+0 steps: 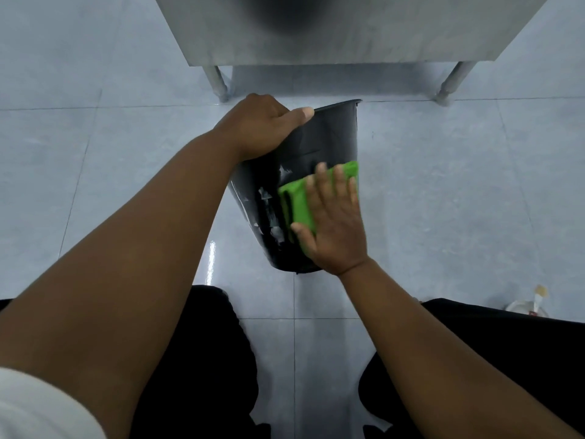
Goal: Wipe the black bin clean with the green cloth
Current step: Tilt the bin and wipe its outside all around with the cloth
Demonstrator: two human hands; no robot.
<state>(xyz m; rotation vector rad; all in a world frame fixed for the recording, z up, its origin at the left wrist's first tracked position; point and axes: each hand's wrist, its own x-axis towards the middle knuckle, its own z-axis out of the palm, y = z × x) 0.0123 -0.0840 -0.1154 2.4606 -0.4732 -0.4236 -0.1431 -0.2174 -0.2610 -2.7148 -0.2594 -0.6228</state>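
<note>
Head view: grips black bin [332, 137] at eleven o'clock, left hand [256, 128] curled over rim; presses green cloth [297, 201] against it at five o'clock, right hand [335, 226] flat-fingered.

Your left hand [262, 128] grips the far rim of the black bin [332, 137], which is tipped over the pale tiled floor [443, 185] with its base toward your knees. Your right hand [335, 226] lies flat, fingers straight, pressing the folded green cloth [297, 201] against the bin's side. White smears [269, 217] show just left of the cloth. A stainless steel table [348, 26] stands beyond.
</note>
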